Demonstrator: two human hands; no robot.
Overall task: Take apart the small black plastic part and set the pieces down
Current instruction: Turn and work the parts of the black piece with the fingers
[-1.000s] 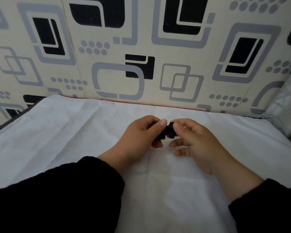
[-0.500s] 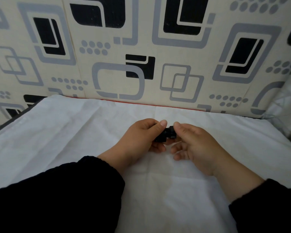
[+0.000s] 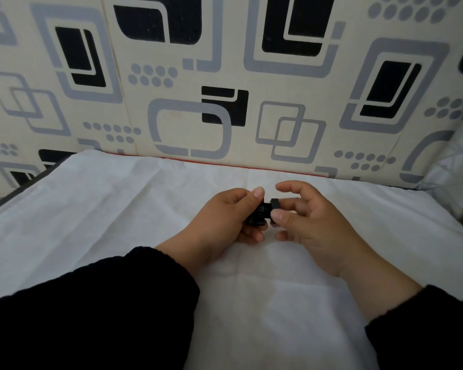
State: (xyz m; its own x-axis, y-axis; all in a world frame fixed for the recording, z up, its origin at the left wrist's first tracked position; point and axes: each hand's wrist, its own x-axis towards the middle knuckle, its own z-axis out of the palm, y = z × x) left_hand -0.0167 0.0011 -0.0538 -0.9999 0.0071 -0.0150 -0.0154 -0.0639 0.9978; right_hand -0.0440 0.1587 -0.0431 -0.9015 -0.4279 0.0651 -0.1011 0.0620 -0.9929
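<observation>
— Two surfaces first, inspector?
— Yes. Patterned wall panel (image 3: 225, 76) stands upright along the far side. White cloth (image 3: 118, 209) covers the flat surface below it, creased, with a dark edge showing at far left and a red strip where cloth meets panel. Bare cloth lies on all sides of the hands, widest to the left.
— Sleeves?
— Black sleeves (image 3: 91, 303) enter from the near corners, both wrists bare.
— Hands?
— Left hand (image 3: 225, 220) grips the larger portion of the small black plastic part (image 3: 261, 213), thumb on top, fingers curled beneath. Right hand (image 3: 308, 220) pinches the part's right end between thumb and a middle finger; its forefinger is lifted clear, arched above.
— Position of the part?
— Between the two hands, held just above the cloth, near centre. Whether it touches the cloth, I cannot tell. A narrow step shows between its two sections.
</observation>
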